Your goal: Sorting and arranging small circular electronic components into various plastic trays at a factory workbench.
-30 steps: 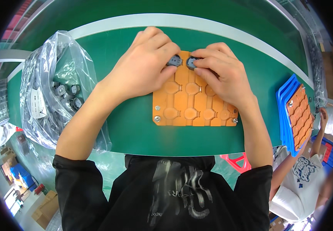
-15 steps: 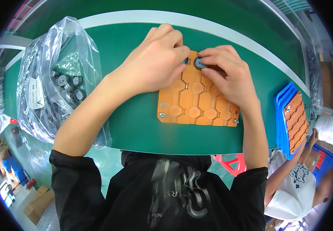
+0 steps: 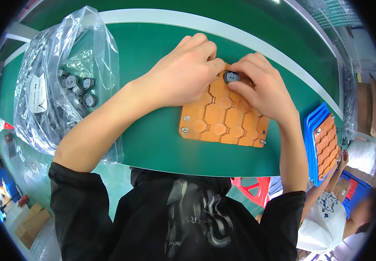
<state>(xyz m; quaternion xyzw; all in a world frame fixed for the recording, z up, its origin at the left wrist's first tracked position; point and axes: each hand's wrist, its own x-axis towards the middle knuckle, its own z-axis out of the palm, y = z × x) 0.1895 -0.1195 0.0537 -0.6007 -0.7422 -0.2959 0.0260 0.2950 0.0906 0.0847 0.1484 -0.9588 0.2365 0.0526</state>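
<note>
An orange tray (image 3: 224, 116) with rows of round recesses lies on the green table in front of me. My right hand (image 3: 262, 85) is at its far edge, with thumb and fingers closed round a small round dark-grey part (image 3: 231, 77), which sits at a far-row recess. Just left of it, my left hand (image 3: 191, 71) is bent closed over the tray's far left corner. Its fingertips are pressed together, and whatever they hold is hidden behind the hand. The nearer recesses that show have nothing in them.
On the left stands a large clear plastic bag (image 3: 51, 93) with several similar round grey parts (image 3: 88, 83). To the right, another orange tray (image 3: 327, 145) leans on stacked blue trays (image 3: 312, 150). A co-worker in a white shirt (image 3: 325, 217) is at the lower right, near a red stool (image 3: 257, 191).
The whole view has shifted slightly. The dark part that showed at my left fingertips is now hidden. My right hand stays at the round part, which shows more of its face.
</note>
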